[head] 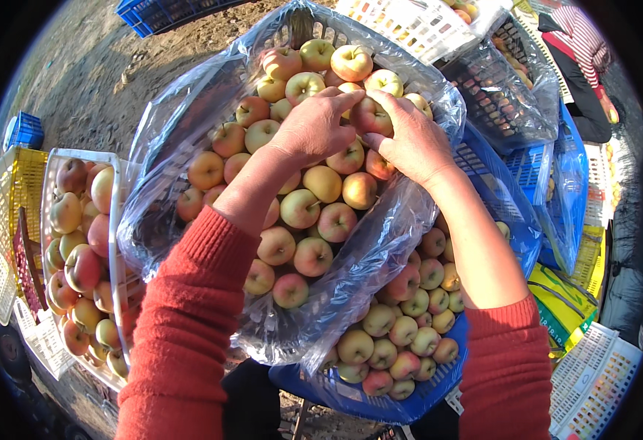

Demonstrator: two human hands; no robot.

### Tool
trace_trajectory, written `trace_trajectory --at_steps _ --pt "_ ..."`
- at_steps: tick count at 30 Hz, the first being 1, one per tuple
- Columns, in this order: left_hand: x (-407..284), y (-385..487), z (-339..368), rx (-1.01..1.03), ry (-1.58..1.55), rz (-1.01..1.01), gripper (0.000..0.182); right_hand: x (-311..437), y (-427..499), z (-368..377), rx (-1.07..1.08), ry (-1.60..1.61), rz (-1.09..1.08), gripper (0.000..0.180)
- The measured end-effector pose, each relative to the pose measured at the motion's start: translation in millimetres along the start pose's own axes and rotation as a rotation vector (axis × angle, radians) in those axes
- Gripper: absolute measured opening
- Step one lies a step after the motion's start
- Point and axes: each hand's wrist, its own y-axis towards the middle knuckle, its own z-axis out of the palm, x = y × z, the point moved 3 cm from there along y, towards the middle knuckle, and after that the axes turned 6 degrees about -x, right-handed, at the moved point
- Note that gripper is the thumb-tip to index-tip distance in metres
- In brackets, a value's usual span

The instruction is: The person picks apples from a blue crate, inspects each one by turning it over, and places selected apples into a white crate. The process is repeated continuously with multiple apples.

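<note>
My right hand has its thumb and forefinger around a red-and-yellow apple near the far end of a crate lined with clear plastic film. From the other side, my left hand reaches the same apple with bent fingers. Its fingertips lie at the apple's left edge, and whether they grip it cannot be made out. Beneath both hands, rows of yellow-green and reddish apples fill the lined crate. Some film is folded outward over the crate's sides.
Nearer to me, a blue plastic crate holds loose apples. A white crate of apples stands at left. Film-covered crates line the right, near a crouching person. A blue crate sits on the dirt ground.
</note>
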Motion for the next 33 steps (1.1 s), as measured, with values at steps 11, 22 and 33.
trace_trajectory --at_steps 11,22,33 --pt "52 24 -3 -0.214 0.347 0.112 0.048 0 3 8 -0.177 -0.002 -0.038 0.049" --pt "25 24 24 -0.139 0.663 0.023 0.047 1 2 10 -0.196 0.002 -0.057 0.049" --pt "39 12 7 -0.23 0.478 -0.088 0.073 0 7 15 -0.191 -0.047 0.066 0.057"
